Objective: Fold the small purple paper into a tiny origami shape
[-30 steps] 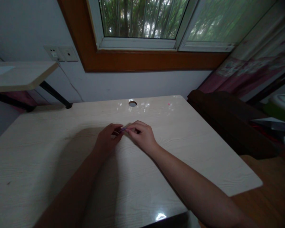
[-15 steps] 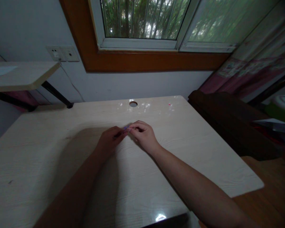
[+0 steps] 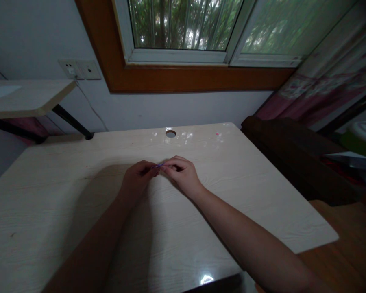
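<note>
Between my fingertips, a thin purple-blue strand [image 3: 159,165] spans the small gap from one hand to the other; its exact kind is too small to make out. My left hand [image 3: 136,176] pinches its left end, with thumb and fingers closed. On the other end, my right hand [image 3: 184,173] is closed in a pinch too. Both hands are low over the pale wood-grain desk [image 3: 232,191], a little in front of its round cable hole [image 3: 171,133]. The parts of the strand inside the fingers are hidden.
A raised shelf [image 3: 33,95] on black legs stands at the back left. One tiny pink spot [image 3: 217,134] lies near the far right edge. A dark object [image 3: 219,285] pokes in at the near edge. Dark brown furniture [image 3: 286,154] adjoins the right side.
My left hand has shifted slightly left, and a bit more of the purple-blue strand shows between the hands. My right hand has moved a touch left, still pinching.
</note>
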A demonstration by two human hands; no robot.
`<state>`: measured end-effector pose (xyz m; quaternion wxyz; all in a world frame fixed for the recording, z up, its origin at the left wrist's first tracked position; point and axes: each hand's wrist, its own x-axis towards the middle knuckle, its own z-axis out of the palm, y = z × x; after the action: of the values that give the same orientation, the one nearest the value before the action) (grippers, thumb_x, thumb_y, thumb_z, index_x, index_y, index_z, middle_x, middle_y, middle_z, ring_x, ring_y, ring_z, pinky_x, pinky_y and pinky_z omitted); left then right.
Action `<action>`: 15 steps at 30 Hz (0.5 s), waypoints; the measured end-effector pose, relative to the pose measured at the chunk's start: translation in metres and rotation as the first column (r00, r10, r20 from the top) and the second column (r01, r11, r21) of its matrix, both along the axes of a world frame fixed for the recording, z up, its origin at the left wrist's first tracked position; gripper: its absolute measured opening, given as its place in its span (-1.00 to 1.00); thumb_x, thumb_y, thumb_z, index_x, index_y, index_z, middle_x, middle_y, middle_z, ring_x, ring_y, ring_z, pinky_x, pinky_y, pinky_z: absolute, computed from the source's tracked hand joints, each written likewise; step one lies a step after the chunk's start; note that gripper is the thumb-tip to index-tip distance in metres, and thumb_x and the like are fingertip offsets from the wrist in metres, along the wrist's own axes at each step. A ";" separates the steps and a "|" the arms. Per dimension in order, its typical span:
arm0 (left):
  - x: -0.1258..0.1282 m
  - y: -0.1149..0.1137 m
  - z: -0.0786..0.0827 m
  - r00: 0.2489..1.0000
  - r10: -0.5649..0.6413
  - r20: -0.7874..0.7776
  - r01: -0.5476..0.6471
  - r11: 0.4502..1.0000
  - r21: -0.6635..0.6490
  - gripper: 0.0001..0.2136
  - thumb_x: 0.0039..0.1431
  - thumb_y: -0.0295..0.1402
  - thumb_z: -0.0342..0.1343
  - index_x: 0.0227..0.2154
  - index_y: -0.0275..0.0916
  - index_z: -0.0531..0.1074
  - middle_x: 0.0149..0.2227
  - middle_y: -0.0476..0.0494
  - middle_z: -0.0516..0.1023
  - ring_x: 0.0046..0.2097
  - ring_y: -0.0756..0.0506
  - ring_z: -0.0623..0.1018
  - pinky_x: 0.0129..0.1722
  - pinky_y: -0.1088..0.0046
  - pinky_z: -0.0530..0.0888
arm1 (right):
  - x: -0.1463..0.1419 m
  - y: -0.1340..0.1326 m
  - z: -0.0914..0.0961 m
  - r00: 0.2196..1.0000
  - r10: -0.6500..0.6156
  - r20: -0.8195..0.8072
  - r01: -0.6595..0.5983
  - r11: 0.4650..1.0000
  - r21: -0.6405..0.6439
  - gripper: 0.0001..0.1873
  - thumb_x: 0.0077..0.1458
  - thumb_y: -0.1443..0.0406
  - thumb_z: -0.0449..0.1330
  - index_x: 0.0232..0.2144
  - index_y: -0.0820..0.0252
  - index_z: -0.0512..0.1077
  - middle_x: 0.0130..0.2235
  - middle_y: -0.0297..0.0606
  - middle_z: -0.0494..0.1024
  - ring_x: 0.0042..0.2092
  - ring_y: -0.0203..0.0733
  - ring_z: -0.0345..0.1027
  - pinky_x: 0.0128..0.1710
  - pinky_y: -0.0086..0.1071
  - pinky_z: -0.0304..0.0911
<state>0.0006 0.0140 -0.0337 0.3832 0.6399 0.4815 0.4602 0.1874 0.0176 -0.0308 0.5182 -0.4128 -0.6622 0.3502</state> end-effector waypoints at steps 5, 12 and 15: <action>0.002 0.000 0.001 0.995 0.009 0.096 -0.008 1.000 -0.013 -0.83 0.07 -0.23 0.29 -0.38 -0.24 0.55 -0.45 -0.04 0.58 -0.37 -0.04 0.54 -0.32 0.49 0.46 | 0.000 -0.001 -0.001 0.999 0.008 0.032 -0.010 0.997 0.077 -0.91 0.11 0.25 0.31 -0.34 0.12 0.60 -0.40 -0.29 0.49 -0.45 -0.33 0.23 -0.44 -0.41 0.16; -0.002 0.001 -0.004 0.999 0.015 0.041 -0.018 0.997 0.069 -0.86 0.08 -0.26 0.30 -0.38 -0.21 0.56 -0.40 -0.05 0.57 -0.35 -0.03 0.52 -0.31 0.49 0.45 | 0.000 -0.001 0.001 0.999 0.022 0.032 -0.025 0.995 0.094 -0.92 0.11 0.25 0.31 -0.33 0.11 0.60 -0.39 -0.30 0.49 -0.45 -0.33 0.23 -0.43 -0.41 0.17; -0.002 0.001 -0.003 0.999 0.013 0.033 -0.016 0.995 0.100 -0.87 0.07 -0.26 0.30 -0.39 -0.21 0.56 -0.41 -0.04 0.56 -0.36 -0.02 0.52 -0.33 0.51 0.44 | 0.000 -0.001 0.001 0.999 0.017 0.029 -0.019 0.997 0.077 -0.91 0.10 0.24 0.31 -0.34 0.10 0.60 -0.43 -0.31 0.47 -0.45 -0.32 0.23 -0.43 -0.40 0.17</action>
<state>-0.0014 0.0149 -0.0365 0.3549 0.6474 0.4563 0.4968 0.1875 0.0164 -0.0293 0.5211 -0.3913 -0.6862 0.3233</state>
